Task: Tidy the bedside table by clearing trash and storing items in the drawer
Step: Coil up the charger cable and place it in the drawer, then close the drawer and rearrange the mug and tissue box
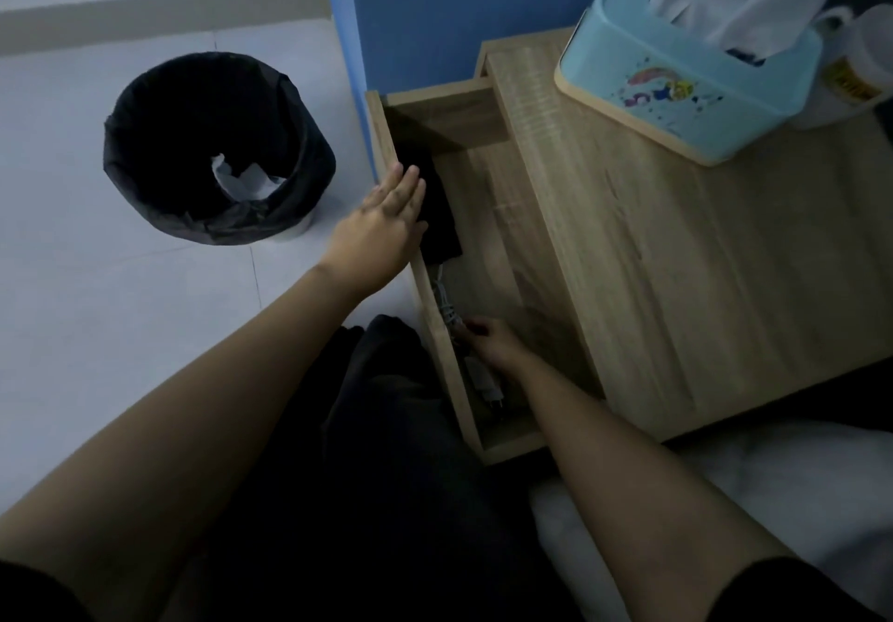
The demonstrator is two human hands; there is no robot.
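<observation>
The wooden drawer of the bedside table is pulled out toward the left. My left hand lies flat, fingers apart, on the drawer's front edge, partly over a black flat item inside. My right hand reaches into the drawer's near end, fingers curled at a white cable. A white charger plug lies just below that hand. Whether the right hand grips the cable is unclear.
A bin with a black liner stands on the tiled floor at left, with crumpled white paper in it. A light-blue tissue box and a white cup sit at the table's back right. White bedding lies at lower right.
</observation>
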